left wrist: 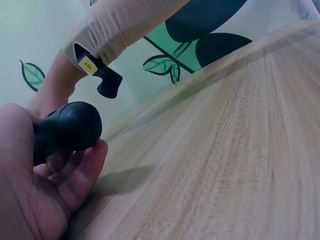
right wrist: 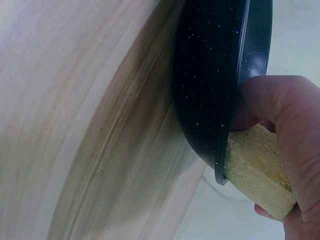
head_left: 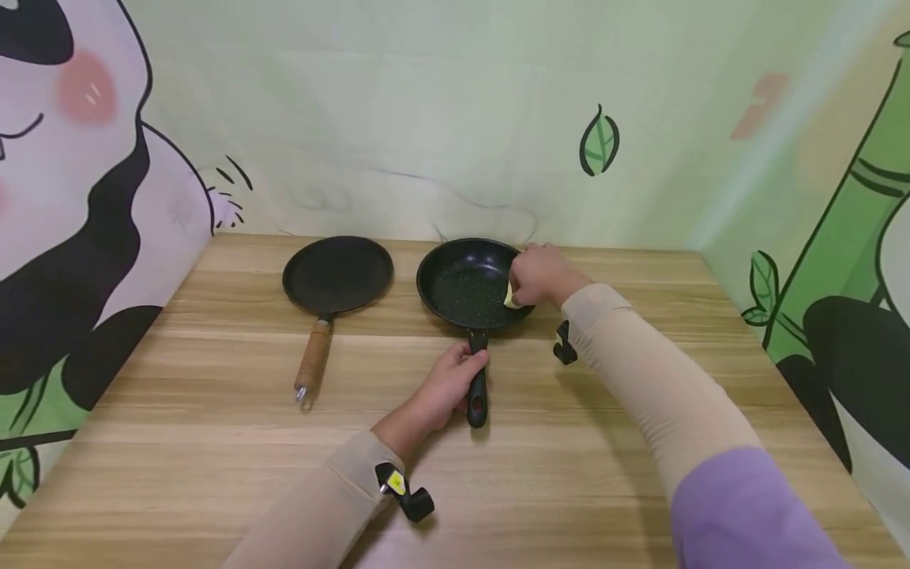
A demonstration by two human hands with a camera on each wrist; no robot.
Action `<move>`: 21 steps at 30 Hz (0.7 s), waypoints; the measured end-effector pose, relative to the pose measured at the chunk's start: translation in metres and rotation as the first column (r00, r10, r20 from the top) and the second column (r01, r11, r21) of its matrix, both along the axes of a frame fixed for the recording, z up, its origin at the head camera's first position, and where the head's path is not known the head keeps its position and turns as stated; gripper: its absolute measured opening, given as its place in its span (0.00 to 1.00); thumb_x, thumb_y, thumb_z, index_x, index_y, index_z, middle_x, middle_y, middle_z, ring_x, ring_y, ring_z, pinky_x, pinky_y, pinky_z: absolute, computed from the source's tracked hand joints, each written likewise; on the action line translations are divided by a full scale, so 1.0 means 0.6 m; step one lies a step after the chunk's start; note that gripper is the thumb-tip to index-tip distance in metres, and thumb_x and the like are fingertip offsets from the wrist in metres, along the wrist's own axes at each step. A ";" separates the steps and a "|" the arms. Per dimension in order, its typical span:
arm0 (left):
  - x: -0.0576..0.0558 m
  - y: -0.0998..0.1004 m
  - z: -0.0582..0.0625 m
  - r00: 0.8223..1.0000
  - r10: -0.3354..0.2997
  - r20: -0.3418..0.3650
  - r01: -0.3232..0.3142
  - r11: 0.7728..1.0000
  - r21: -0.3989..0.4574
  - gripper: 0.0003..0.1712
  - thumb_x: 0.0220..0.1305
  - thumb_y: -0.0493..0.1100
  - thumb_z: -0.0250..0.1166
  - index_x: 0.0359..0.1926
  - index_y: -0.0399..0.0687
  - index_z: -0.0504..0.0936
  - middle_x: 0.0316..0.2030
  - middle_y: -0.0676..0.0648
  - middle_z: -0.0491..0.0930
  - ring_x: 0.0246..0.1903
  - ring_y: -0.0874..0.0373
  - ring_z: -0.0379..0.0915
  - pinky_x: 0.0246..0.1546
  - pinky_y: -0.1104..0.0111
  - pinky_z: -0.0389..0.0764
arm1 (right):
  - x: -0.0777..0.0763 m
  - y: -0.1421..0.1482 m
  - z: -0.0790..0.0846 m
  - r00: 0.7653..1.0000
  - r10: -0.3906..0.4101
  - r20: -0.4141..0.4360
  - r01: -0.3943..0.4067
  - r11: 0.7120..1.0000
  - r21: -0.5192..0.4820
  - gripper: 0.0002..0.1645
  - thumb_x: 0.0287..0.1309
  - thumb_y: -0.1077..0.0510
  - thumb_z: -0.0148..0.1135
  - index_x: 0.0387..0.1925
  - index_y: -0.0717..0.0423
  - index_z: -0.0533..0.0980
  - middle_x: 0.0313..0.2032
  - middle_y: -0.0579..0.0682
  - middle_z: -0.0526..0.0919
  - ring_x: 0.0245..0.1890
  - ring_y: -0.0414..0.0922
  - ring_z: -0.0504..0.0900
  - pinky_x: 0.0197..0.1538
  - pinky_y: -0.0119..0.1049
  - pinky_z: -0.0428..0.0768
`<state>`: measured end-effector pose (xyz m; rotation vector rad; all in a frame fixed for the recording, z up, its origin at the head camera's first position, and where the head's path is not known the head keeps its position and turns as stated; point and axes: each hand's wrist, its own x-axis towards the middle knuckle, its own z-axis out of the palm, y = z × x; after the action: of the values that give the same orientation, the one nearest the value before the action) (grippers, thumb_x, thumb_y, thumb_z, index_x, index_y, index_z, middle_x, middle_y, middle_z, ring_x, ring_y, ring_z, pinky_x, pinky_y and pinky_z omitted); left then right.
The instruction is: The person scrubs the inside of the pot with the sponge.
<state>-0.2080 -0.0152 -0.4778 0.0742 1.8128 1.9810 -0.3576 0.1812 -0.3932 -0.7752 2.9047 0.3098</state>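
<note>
A black speckled frying pan [head_left: 462, 288] sits toward the back of the wooden table, its black handle [head_left: 478, 403] pointing at me. My left hand [head_left: 448, 381] grips that handle, thumb over the top; the left wrist view shows the handle's rounded end [left wrist: 80, 126] with fingers curled beneath it. At the pan's right side, my right hand [head_left: 543, 275] holds a pale yellow sponge [right wrist: 260, 170] against the inside of the rim. In the right wrist view the sponge is pinched between thumb and fingers, partly covered by them.
Left of the frying pan lies a flat black griddle pan [head_left: 338, 273] with a wooden handle [head_left: 313, 357]. The wooden table [head_left: 569, 490] meets a wall [head_left: 455, 118] printed with cartoon pandas and leaves. Small black wrist cameras [head_left: 407, 494] stick out from both sleeves.
</note>
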 end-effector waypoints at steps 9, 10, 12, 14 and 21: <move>0.001 0.004 -0.002 1.000 -0.006 0.018 0.005 0.999 0.036 0.22 0.81 0.52 0.46 0.60 0.39 0.65 0.30 0.43 0.70 0.18 0.53 0.79 0.20 0.65 0.81 | -0.002 -0.001 0.006 1.000 0.004 0.024 -0.005 1.000 0.004 0.08 0.50 0.49 0.68 0.27 0.47 0.87 0.35 0.46 0.87 0.49 0.54 0.75 0.52 0.54 0.71; 0.002 0.004 -0.002 1.000 0.001 0.013 -0.002 1.000 0.025 0.23 0.81 0.53 0.46 0.61 0.39 0.65 0.31 0.42 0.70 0.18 0.53 0.79 0.20 0.65 0.81 | -0.002 -0.002 0.007 1.000 0.008 0.025 -0.008 1.000 0.001 0.08 0.50 0.49 0.68 0.27 0.47 0.87 0.35 0.46 0.87 0.48 0.54 0.76 0.52 0.54 0.72; 0.003 0.006 0.001 1.000 0.023 0.011 -0.023 1.000 0.007 0.23 0.81 0.53 0.45 0.63 0.39 0.65 0.32 0.42 0.70 0.19 0.53 0.77 0.22 0.66 0.80 | -0.003 -0.003 0.008 1.000 0.012 0.028 -0.012 1.000 0.001 0.08 0.50 0.49 0.68 0.28 0.47 0.87 0.35 0.46 0.87 0.48 0.54 0.76 0.53 0.55 0.71; 0.004 0.007 0.004 0.999 0.045 0.008 -0.045 0.999 -0.004 0.23 0.81 0.53 0.45 0.62 0.40 0.66 0.32 0.42 0.70 0.21 0.53 0.76 0.23 0.66 0.78 | -0.004 -0.005 0.010 0.999 0.016 0.032 -0.016 1.000 0.001 0.08 0.50 0.49 0.68 0.28 0.47 0.87 0.35 0.46 0.87 0.48 0.54 0.76 0.54 0.55 0.71; 0.010 0.015 0.005 0.992 0.123 -0.033 -0.123 0.992 -0.007 0.19 0.80 0.49 0.47 0.55 0.36 0.69 0.26 0.46 0.69 0.20 0.54 0.70 0.23 0.67 0.74 | -0.007 -0.003 0.008 0.998 0.012 0.060 -0.012 1.000 0.005 0.08 0.51 0.48 0.68 0.28 0.46 0.87 0.33 0.44 0.87 0.46 0.53 0.76 0.53 0.54 0.72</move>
<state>-0.2017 -0.0062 -0.4750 -0.0091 1.8881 2.0664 -0.3617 0.1794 -0.3883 -0.7873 2.8432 0.2908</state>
